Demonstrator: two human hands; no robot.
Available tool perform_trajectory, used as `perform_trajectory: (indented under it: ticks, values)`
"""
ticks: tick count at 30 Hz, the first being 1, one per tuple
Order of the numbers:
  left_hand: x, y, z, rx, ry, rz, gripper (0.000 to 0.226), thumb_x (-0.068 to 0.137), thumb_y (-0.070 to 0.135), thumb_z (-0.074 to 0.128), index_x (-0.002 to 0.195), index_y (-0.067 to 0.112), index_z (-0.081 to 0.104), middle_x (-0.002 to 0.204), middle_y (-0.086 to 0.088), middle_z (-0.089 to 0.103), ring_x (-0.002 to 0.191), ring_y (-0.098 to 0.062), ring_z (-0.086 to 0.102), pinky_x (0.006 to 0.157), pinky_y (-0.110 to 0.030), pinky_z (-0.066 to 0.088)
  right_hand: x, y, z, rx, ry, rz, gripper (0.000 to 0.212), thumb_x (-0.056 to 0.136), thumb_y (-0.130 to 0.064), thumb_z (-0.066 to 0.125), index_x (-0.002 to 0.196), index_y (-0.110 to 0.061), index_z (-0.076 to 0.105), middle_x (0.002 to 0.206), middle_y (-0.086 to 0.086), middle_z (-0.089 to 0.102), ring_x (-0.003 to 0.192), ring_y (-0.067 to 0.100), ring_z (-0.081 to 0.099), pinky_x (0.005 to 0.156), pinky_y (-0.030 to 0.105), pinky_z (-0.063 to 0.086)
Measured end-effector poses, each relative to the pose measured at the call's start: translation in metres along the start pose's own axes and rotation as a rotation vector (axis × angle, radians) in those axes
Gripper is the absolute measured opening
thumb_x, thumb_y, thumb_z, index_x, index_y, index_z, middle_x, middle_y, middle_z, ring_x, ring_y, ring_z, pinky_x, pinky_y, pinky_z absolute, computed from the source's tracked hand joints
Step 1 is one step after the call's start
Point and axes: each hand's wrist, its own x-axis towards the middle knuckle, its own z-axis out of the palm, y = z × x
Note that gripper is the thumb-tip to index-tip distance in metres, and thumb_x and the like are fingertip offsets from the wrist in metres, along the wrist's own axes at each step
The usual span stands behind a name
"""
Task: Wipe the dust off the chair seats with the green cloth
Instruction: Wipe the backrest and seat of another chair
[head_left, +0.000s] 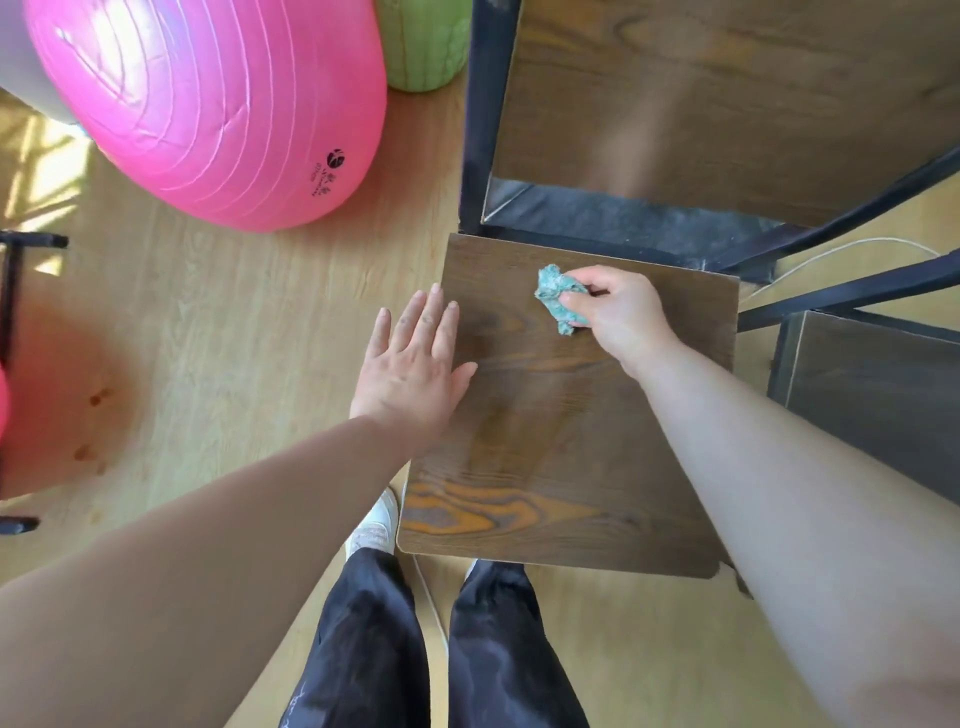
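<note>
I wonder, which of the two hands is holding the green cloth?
The right hand: its fingers pinch the bunched cloth on the seat. The left hand is flat and open at the seat's left edge, holding nothing.

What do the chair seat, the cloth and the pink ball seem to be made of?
Chair seat: probably wood or wood-look laminate, dark brown, smooth, with clear grain lines. Cloth: soft fabric, green, crumpled in the right hand. Pink ball: likely glossy rubber or vinyl, with ribbed rings and bright reflections.
</note>
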Motion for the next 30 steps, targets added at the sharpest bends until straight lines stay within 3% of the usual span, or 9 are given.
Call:
perform_trajectory:
  ticks: [5,10,12,16,20,25,30]
  values:
    - [0.043,0.057,-0.016,-0.014,0.006,0.058,0.063,0.106,0.046,0.014,0.158,0.016,-0.007,0.165,-0.002,-0.018,0.151,-0.018,-0.017,0.124,-0.041,-0.006,0.025,0.026,-0.068,-0.224,0.077,-0.034,0.029,0.092,-0.027,0.065,0.121,-0.023,0.068,0.120,-0.004,0.064,0.106,0.015,0.060,0.089,0.025,0.045]
    - [0.085,0.093,-0.029,-0.011,0.042,0.067,0.062,0.106,0.045,0.014,0.158,0.017,-0.005,0.166,-0.003,-0.013,0.152,-0.018,-0.014,0.124,-0.040,-0.002,0.053,0.037,-0.107,-0.464,0.082,-0.132,0.029,0.096,-0.026,0.057,0.124,-0.021,0.066,0.120,0.006,0.060,0.110,0.027,0.055,0.093,0.034,0.042]
    - [0.095,0.100,-0.030,0.001,0.043,0.066,0.062,0.106,0.046,0.014,0.158,0.016,-0.004,0.166,-0.003,-0.013,0.152,-0.017,-0.014,0.125,-0.041,-0.001,0.062,0.035,-0.113,-0.521,0.070,-0.174,0.029,0.097,-0.024,0.054,0.124,-0.021,0.065,0.122,0.007,0.063,0.112,0.027,0.055,0.092,0.031,0.040]
    - [0.103,0.109,-0.029,0.002,0.037,0.071,0.063,0.106,0.047,0.015,0.158,0.017,-0.003,0.165,-0.003,-0.014,0.152,-0.018,-0.014,0.125,-0.041,0.000,0.078,0.030,-0.112,-0.670,-0.009,-0.086,0.036,0.103,-0.031,0.041,0.136,-0.028,0.056,0.126,0.009,0.062,0.112,0.029,0.056,0.091,0.030,0.044]
    - [0.106,0.110,-0.023,-0.005,0.054,0.089,0.063,0.105,0.048,0.014,0.158,0.017,-0.001,0.166,-0.005,-0.011,0.152,-0.019,-0.013,0.125,-0.042,0.002,0.089,0.023,-0.107,-0.916,-0.093,-0.002,0.032,0.102,-0.018,0.044,0.131,-0.009,0.054,0.120,0.013,0.060,0.106,0.033,0.058,0.084,0.035,0.048]
    - [0.106,0.109,-0.018,-0.009,0.067,0.086,0.064,0.105,0.048,0.015,0.158,0.017,0.000,0.166,-0.005,-0.010,0.152,-0.019,-0.012,0.125,-0.042,0.002,0.097,0.022,-0.104,-0.943,-0.096,0.083,0.030,0.103,-0.021,0.045,0.127,-0.006,0.055,0.116,0.014,0.058,0.100,0.029,0.055,0.071,0.031,0.038]
    - [0.104,0.105,-0.019,-0.026,0.071,0.081,0.064,0.105,0.048,0.016,0.158,0.017,0.001,0.166,-0.005,-0.009,0.152,-0.019,-0.012,0.125,-0.042,0.003,0.102,0.025,-0.105,-0.820,-0.137,0.110,0.037,0.100,-0.040,0.047,0.128,-0.019,0.059,0.115,0.009,0.062,0.101,0.027,0.058,0.083,0.034,0.049]
